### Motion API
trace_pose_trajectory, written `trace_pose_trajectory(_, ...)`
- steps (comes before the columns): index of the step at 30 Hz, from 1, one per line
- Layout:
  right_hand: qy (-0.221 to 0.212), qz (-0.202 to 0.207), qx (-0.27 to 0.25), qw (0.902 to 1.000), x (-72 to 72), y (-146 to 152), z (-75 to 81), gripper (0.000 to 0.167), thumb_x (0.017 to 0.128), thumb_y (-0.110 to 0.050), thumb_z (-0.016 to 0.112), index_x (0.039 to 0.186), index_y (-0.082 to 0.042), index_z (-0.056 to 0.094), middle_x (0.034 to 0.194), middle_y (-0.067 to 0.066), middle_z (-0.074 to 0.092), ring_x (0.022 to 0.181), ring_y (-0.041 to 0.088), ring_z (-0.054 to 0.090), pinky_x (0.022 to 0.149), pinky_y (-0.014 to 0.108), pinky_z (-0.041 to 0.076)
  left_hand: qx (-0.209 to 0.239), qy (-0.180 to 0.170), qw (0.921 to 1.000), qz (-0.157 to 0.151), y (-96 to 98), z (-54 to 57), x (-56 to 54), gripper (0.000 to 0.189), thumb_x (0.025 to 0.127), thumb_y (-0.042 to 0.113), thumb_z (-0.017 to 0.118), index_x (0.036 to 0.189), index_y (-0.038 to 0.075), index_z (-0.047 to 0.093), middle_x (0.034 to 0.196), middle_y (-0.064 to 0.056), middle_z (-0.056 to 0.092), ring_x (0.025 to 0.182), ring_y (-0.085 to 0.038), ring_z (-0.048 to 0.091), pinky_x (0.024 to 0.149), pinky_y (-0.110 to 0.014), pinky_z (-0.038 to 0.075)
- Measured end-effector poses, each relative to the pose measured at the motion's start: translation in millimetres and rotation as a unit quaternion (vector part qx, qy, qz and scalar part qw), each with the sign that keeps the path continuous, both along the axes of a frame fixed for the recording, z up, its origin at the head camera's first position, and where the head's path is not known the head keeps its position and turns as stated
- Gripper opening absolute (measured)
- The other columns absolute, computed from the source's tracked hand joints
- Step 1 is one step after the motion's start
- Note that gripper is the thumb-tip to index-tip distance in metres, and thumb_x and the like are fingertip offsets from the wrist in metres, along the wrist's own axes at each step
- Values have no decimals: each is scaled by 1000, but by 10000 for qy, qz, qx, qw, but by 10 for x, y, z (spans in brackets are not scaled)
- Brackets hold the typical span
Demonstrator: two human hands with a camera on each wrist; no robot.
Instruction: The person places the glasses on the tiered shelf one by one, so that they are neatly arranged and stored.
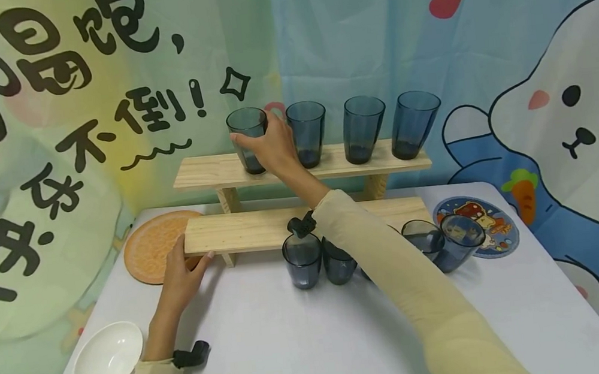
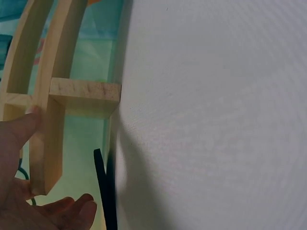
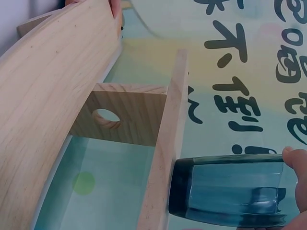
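A two-tier wooden shelf (image 1: pixel 303 226) stands at the back of the table. At the left end of its upper board, my right hand (image 1: pixel 274 144) holds a blue-tinted glass (image 1: pixel 251 158) between thumb and fingers. In the right wrist view the base of that glass (image 3: pixel 225 191) meets the upper board. More such glasses stand in a row to its right, among them one glass (image 1: pixel 308 135) close beside my hand. My left hand (image 1: pixel 180 277) grips the left end of the lower board, its thumb (image 2: pixel 24 127) against the wood in the left wrist view.
In front of the lower board, several more blue glasses (image 1: pixel 303 268) stand on the white table (image 1: pixel 293 344), partly hidden by my right sleeve. An orange round mat (image 1: pixel 148 249) and a white bowl (image 1: pixel 107 359) lie left; a blue patterned mat (image 1: pixel 501 231) lies right.
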State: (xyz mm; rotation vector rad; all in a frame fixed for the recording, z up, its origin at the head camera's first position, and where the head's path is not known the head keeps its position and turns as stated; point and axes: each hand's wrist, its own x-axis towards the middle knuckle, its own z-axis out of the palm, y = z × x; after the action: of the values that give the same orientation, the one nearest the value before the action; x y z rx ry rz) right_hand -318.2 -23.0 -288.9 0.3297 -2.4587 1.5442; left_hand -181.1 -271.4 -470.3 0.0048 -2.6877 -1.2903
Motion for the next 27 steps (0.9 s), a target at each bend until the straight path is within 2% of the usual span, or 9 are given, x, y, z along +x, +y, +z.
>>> trace_pose_trajectory(11,-39,-120,-27,9999,-33,-14,-21,86,96,-48,77,161,-7,39,157,14,48,142,30,50,111,46,49,57,38,10000,-18,-2,-1,-4,85,105,27,68,163,-10,17,161,-38,29,153,-52,29,125,-64,25)
trace_pose_trajectory(17,75,54,24,10000,12,-8,-81,100,96,-48,78,166,-5,20,168,18,33,152,34,40,117,50,44,-1,29,10000,-13,-1,12,9,85,106,28,68,163,-10,17,161,-38,29,152,-52,28,125,-65,23)
trace_pose_trajectory(20,34,276,152,9995,113,27,-109,113,94,-50,79,169,-9,5,174,19,21,158,35,30,121,53,40,-26,-14,10000,-19,-2,21,17,86,106,28,67,163,-11,15,161,-39,28,153,-53,27,125,-65,23)
trace_pose_trajectory(23,-78,479,347,9982,283,95,-103,121,93,-51,79,170,-14,-7,177,15,7,163,34,17,125,56,33,-15,9,10000,-48,-1,27,19,86,106,27,68,162,-12,15,161,-40,29,152,-54,29,124,-66,25)
trace_pose_trajectory(25,33,600,552,9967,422,169,-78,120,93,-52,79,170,-14,-5,178,13,7,163,33,17,125,57,31,10,70,10000,-54,2,25,11,85,106,26,68,162,-12,16,160,-40,30,151,-53,30,124,-65,26)
trace_pose_trajectory(27,242,709,727,9945,574,273,-36,113,94,-50,78,171,-14,4,177,12,12,162,33,20,125,58,32,57,148,9998,-85,7,22,2,84,105,23,68,162,-13,17,158,-40,32,149,-53,34,123,-64,29)
